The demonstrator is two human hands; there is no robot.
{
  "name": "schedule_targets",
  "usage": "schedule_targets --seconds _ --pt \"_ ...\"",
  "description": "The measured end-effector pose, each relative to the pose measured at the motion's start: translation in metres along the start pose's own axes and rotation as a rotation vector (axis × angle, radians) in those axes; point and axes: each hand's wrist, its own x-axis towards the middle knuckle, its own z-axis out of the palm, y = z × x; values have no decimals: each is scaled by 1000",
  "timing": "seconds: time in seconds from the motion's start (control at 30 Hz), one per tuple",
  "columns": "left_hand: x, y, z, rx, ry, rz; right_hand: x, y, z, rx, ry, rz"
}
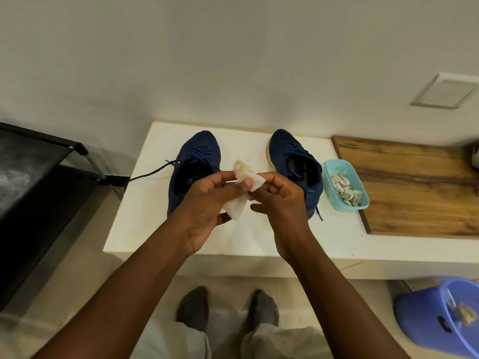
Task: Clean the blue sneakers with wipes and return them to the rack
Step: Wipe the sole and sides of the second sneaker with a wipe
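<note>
Two dark blue sneakers stand side by side on a white ledge [145, 229], toes toward the wall: the left sneaker [193, 161] with a loose lace trailing left, the right sneaker [293, 156]. Above the ledge, between the shoes, my left hand [207, 203] and my right hand [282, 206] together hold a white wipe [246, 185]. Its upper end looks soiled and crumpled. My left thumb and fingers pinch its middle, and my right fingertips pinch its right edge. The black shoe rack [39, 182] stands at the left.
A light blue tub [361, 203] with crumpled wipes sits right of the right sneaker, partly on a wooden board [420, 187]. A purple bin [427, 317] with used wipes stands on the floor at lower right. My socked feet are below the ledge.
</note>
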Motion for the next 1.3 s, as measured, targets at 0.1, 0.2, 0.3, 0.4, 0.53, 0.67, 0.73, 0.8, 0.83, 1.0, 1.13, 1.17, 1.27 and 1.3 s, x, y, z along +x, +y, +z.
schedule_targets --seconds 0.1,0.2,0.3,0.4,0.53,0.67,0.73,0.8,0.83,1.0,1.13,1.17,1.27,1.3 --pt "-1 4 -1 -166 -38 -75 0 -1 -1 29 -28 42" --pt "-4 7 0 -256 -76 -145 0 -2 0 51 -67 62" --pt "-5 6 1 -293 -72 -170 1 -2 0 59 -55 73" --pt "-4 6 0 -335 -54 -170 1 -3 1 72 -39 87" --pt "-3 8 0 -382 -55 -153 1 -7 -2 184 -15 135" --pt "1 5 -2 -374 -25 -125 1 -7 -1 156 17 123" --pt "1 6 -2 -373 -23 -106 0 -7 1 174 19 125" --pt "1 8 -2 -416 -20 -96 -1 -9 2 194 8 125" --pt "1 9 -2 -444 -21 -92 -1 -9 3 200 2 123" --pt "1 13 -1 -489 7 -28 -3 -10 4 193 -4 119" --pt "0 12 -4 -201 154 70 0 -9 0 113 51 88" --pt "0 11 -4 -174 177 90 1 -9 -1 69 74 58" --pt "-1 13 -3 -158 178 133 1 -10 -6 14 124 -13" --pt "-1 14 -2 -182 153 134 1 -11 -8 23 137 -14"
